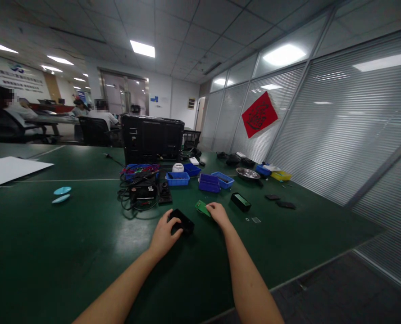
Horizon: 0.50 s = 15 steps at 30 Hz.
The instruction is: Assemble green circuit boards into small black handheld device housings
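Note:
My left hand [168,231] grips the near-left side of a black rectangular plastic case [184,220] on the green table. Its thumb and fingers are curled over the case's edge. In my right hand [218,213] is a green circuit board [202,207], pinched at its right end between thumb and fingers. The board is tilted and sits to the right of the black case, apart from it. Further right stands another black case [241,203] with a green board in its top. A small white ring [247,219] and a clear square piece [256,220] lie near it.
Blue bins [178,179], a purple-blue bin [209,183] and a white ball [178,168] stand beyond my hands. Tangled black cables [129,198] lie left. A metal bowl [248,173] and flat black pieces [285,204] are right. A large black monitor [153,137] rises behind; people sit beyond.

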Available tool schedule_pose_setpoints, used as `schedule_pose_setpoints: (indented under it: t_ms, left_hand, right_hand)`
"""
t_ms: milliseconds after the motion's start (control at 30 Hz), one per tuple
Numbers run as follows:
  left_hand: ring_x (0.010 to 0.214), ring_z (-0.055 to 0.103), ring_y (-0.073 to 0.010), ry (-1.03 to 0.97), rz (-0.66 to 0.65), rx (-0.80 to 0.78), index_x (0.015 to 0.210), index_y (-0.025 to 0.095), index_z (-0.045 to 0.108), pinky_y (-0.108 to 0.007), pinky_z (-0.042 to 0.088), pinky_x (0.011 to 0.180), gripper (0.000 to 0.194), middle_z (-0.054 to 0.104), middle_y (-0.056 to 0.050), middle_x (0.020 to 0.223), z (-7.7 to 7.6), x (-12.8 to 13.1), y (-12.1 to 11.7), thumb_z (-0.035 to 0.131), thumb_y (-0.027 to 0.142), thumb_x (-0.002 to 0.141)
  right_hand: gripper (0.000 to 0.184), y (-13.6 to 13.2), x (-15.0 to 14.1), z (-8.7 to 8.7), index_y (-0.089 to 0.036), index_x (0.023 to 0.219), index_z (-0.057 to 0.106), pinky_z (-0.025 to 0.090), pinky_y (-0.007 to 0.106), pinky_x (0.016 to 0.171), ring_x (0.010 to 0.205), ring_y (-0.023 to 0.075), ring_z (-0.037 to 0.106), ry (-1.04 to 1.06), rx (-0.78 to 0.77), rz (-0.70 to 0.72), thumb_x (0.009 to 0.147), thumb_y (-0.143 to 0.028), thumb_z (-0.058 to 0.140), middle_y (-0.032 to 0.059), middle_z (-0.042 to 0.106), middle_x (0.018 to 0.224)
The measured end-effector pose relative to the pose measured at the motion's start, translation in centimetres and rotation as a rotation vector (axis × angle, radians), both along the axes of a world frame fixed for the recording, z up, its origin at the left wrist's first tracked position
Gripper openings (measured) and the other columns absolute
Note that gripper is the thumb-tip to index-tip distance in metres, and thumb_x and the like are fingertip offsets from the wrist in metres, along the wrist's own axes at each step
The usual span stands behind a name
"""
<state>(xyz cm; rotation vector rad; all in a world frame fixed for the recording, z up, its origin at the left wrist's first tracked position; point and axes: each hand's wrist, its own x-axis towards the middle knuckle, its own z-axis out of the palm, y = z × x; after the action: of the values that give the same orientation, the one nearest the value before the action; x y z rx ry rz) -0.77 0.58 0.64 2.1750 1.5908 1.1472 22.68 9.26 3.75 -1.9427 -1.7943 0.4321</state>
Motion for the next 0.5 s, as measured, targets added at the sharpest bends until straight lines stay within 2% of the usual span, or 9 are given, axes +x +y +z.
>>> schedule_pose_setpoints:
  t_ms: [67, 167, 333, 500]
  left_hand:
    - [0.111, 0.044, -0.0218, -0.011, 0.008, 0.011, 0.091, 0.025, 0.061, -0.04, 0.036, 0.096, 0.02, 0.04, -0.004, 0.126, -0.08, -0.02, 0.06, 0.059, 0.024, 0.071]
    - [0.105, 0.046, -0.0202, -0.025, 0.002, 0.019, 0.089, 0.025, 0.062, -0.038, 0.038, 0.094, 0.019, 0.041, -0.003, 0.121, -0.05, -0.06, 0.08, 0.059, 0.023, 0.071]
    - [0.091, 0.051, -0.015, -0.053, -0.027, -0.011, 0.093, 0.026, 0.06, -0.034, 0.041, 0.089, 0.023, 0.043, -0.002, 0.112, 0.29, -0.02, -0.13, 0.057, 0.02, 0.071]
    - [0.093, 0.052, -0.0165, -0.016, -0.018, -0.035, 0.112, 0.027, 0.05, -0.031, 0.043, 0.086, 0.043, 0.046, -0.002, 0.102, 0.61, 0.19, -0.57, 0.056, 0.021, 0.07]
  right_hand:
    - [0.029, 0.07, 0.2, 0.08, -0.018, 0.087, 0.065, 0.039, 0.025, 0.069, 0.085, 0.0192, 0.059, -0.021, 0.011, -0.045, 0.082, -0.033, 0.041, 0.0078, 0.065, 0.09]
    - [0.03, -0.08, 0.37, 0.19, -0.019, 0.091, 0.064, 0.039, 0.026, 0.07, 0.087, 0.0205, 0.058, -0.041, 0.033, -0.095, 0.083, -0.034, 0.039, 0.0084, 0.065, 0.092]
    - [0.041, -0.57, 0.04, 0.24, -0.018, 0.104, 0.059, 0.039, 0.029, 0.076, 0.095, 0.0229, 0.054, -0.107, 0.106, -0.016, 0.075, -0.046, 0.051, 0.0101, 0.061, 0.102]
    - [0.038, -0.88, -0.13, 0.37, -0.019, 0.108, 0.057, 0.038, 0.03, 0.081, 0.099, 0.0241, 0.051, -0.213, 0.11, 0.008, 0.073, -0.035, 0.055, 0.0093, 0.059, 0.106]
